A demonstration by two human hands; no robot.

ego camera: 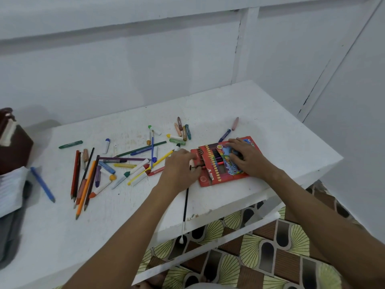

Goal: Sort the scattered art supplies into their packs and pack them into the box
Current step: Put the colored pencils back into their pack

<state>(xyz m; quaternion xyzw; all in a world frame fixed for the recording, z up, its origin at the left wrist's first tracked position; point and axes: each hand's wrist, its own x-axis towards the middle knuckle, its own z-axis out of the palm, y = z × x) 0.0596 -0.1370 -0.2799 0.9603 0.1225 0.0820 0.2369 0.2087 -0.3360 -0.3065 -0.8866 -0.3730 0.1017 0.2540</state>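
Note:
A red colour-pencil pack [210,161] lies flat on the white table [116,226], its window showing pencils inside. My right hand [246,158] presses flat on the pack's right half. At the pack's open left end, my left hand [180,168] pinches a pencil whose tip points into the opening. A black-handled paintbrush [185,207] lies under my left wrist, its white tip hanging over the table's front edge. Loose coloured pencils [83,180], crayons [182,130] and markers [137,170] are scattered to the left.
A dark brown box [14,149] stands at the table's far left, with a white pad [10,190] in front of it. A blue crayon [42,184] lies beside the pad. A pink crayon [235,123] lies behind the pack. Patterned floor shows below the table's front edge.

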